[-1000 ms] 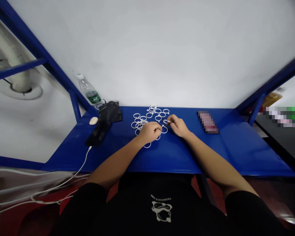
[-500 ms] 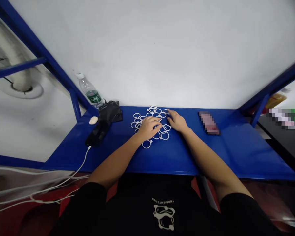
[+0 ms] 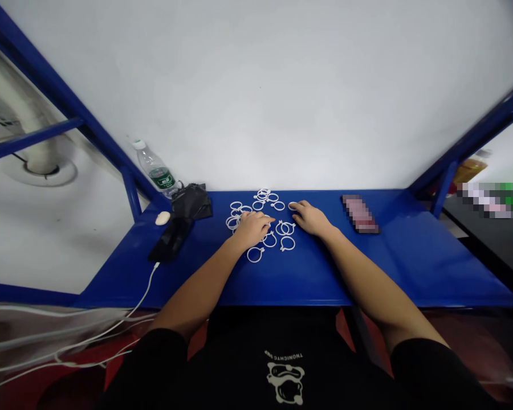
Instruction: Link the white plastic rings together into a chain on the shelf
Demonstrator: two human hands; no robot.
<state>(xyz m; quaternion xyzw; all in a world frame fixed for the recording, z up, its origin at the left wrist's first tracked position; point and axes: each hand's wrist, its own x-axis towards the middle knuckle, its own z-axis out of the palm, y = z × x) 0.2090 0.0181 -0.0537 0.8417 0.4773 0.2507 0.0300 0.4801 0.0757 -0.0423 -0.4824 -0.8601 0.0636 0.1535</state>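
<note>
Lays left hand [image 3: 251, 228] flat, fingers spread, over white rings [image 3: 270, 239] strewn at blue bench's [image 3: 316, 273] centre rear, likely pinning them. Curls right hand [image 3: 310, 218] at bench centre too, fingertips touching one ring [image 3: 293, 205]; grasp unclear. Bottle [image 3: 155, 168], black bag [image 3: 191, 199] parked at bench's left rear.

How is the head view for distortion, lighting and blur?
Head view: wide-angle lens bends the blue frame bars outward; lighting soft and even, shadows faint; the white rings look sharp; the flat item beside the right hand is pixelated.
</note>
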